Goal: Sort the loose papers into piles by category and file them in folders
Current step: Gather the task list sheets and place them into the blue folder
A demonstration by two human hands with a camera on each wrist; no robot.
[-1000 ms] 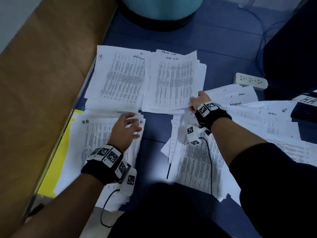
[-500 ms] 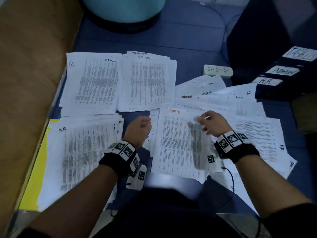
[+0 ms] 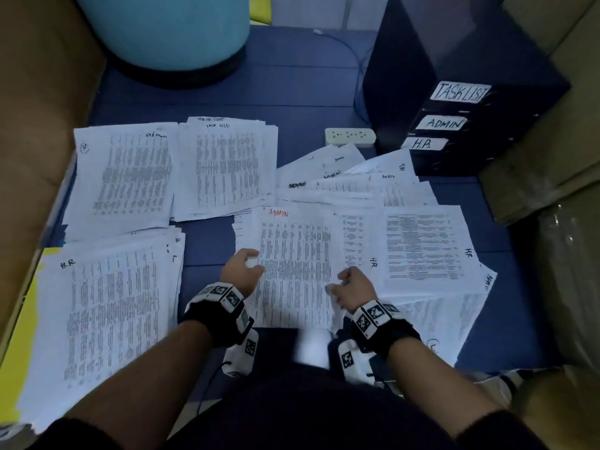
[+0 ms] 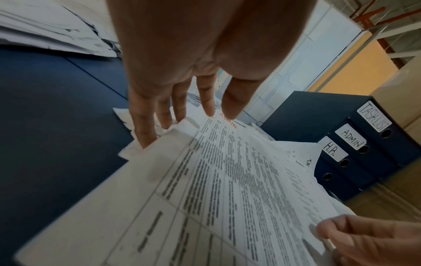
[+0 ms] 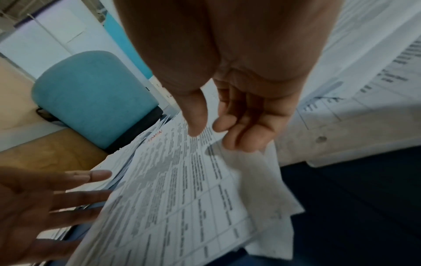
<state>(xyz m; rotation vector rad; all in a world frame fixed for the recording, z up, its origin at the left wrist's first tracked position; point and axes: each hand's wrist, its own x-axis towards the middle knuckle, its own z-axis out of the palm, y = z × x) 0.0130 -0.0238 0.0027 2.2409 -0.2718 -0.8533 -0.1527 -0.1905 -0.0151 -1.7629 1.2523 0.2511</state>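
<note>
We note our right hand point(image 3: 352, 289) pinching the ADMIN sheet point(image 3: 293, 267) at its right edge, left hand point(image 3: 242, 271) spread at the left edge, the admin pile point(image 3: 121, 177) lying far-left, nearer that hand.

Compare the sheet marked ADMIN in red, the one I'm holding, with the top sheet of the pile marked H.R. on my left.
The white printed sheet headed ADMIN in red is pinched by the right hand, its edge lifted; the top sheet of the white pile headed H.R. in black lies flat, untouched. The ADMIN sheet sits over loose, scattered papers; the H.R. sheet caps a squared stack. Both carry dense printed tables.
</note>
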